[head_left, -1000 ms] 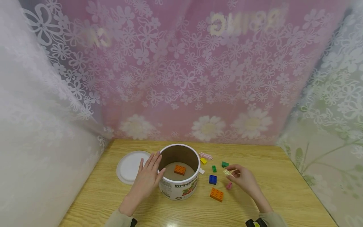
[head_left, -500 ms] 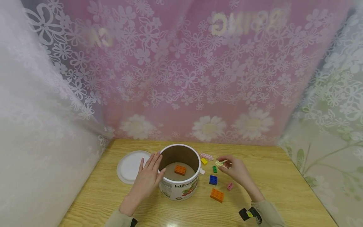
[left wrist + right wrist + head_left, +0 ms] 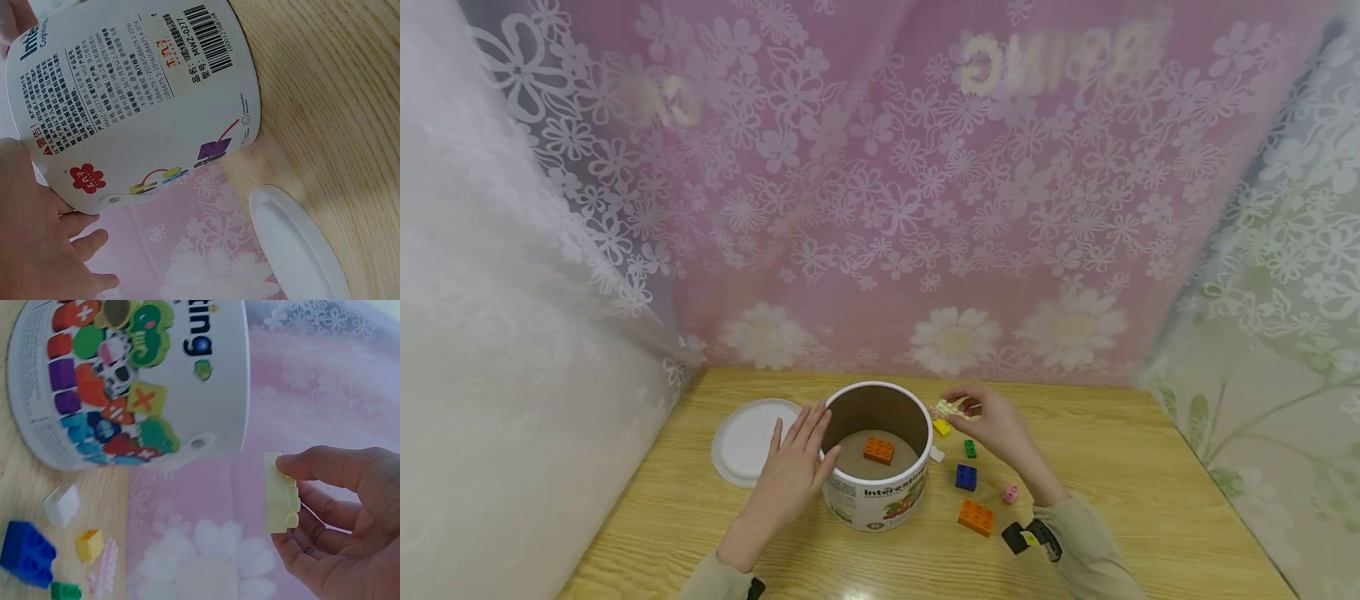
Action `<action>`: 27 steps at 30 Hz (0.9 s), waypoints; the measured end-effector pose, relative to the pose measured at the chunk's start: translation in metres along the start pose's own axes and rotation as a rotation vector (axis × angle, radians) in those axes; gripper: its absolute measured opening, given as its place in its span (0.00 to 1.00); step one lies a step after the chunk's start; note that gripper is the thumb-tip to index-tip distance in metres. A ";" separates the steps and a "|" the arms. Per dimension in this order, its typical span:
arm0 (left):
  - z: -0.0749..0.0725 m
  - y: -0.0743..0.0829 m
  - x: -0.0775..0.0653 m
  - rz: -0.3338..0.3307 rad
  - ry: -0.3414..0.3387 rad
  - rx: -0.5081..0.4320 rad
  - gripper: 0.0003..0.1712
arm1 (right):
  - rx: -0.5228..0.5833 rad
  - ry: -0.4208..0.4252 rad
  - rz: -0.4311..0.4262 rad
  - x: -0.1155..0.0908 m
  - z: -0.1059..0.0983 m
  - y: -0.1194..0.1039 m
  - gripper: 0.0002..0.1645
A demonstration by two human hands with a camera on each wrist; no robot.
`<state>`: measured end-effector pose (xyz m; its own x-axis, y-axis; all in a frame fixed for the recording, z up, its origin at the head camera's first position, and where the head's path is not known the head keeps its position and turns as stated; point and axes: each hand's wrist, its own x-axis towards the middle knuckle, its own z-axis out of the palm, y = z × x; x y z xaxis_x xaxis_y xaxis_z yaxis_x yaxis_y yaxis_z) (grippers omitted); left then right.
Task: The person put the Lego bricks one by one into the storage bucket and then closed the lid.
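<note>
My right hand [image 3: 1000, 425] pinches a pale yellow building brick [image 3: 281, 494] between thumb and fingers, raised just right of the bucket's rim. Its studs face the palm in the right wrist view. With straight fingers, my left hand [image 3: 786, 475] rests at the left rim of the white printed bucket [image 3: 880, 508]. An orange brick [image 3: 878, 451] with several studs lies on the bucket's floor. Below my right hand, a yellow brick [image 3: 942, 427] and a small green brick [image 3: 970, 448] lie on the table. A long pink brick [image 3: 105, 565] is mostly hidden in the head view.
A round white lid [image 3: 748, 446] lies left of the bucket. On the wooden table to its right are a blue brick [image 3: 966, 477], a larger orange brick [image 3: 976, 517], a small pink brick [image 3: 1011, 494] and a white brick [image 3: 61, 505]. Flowered curtains [image 3: 880, 208] enclose the table.
My right hand has carried the pale yellow brick left and away from me, from above the small pink brick toward the bucket's rim. The left hand and bucket have stayed in place.
</note>
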<state>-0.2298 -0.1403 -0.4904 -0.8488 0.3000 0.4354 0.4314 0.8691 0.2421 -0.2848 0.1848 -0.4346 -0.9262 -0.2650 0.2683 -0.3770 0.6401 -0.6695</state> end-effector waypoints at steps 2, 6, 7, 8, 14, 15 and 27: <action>0.000 0.000 -0.001 0.002 0.004 0.005 0.35 | 0.010 -0.004 -0.025 0.005 0.003 -0.008 0.17; 0.000 -0.001 -0.001 0.001 0.008 0.003 0.35 | 0.017 -0.015 -0.075 0.014 0.011 -0.023 0.16; 0.000 -0.001 -0.001 0.003 0.011 0.001 0.35 | 0.020 -0.019 -0.084 0.015 0.013 -0.027 0.16; 0.000 -0.001 -0.001 0.002 0.009 -0.002 0.35 | 0.031 -0.022 -0.096 0.017 0.015 -0.030 0.16; 0.000 -0.001 -0.001 -0.003 -0.005 -0.009 0.35 | 0.091 -0.049 -0.123 0.025 0.032 -0.043 0.15; 0.000 -0.001 -0.001 -0.003 -0.005 -0.011 0.35 | 0.095 -0.054 -0.120 0.026 0.035 -0.044 0.15; 0.001 -0.001 0.000 0.005 0.013 0.007 0.35 | 0.079 -0.069 -0.179 0.040 0.073 -0.056 0.14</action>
<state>-0.2302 -0.1411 -0.4914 -0.8427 0.2990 0.4477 0.4333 0.8703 0.2343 -0.3005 0.0850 -0.4370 -0.8410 -0.4196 0.3416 -0.5312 0.5205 -0.6684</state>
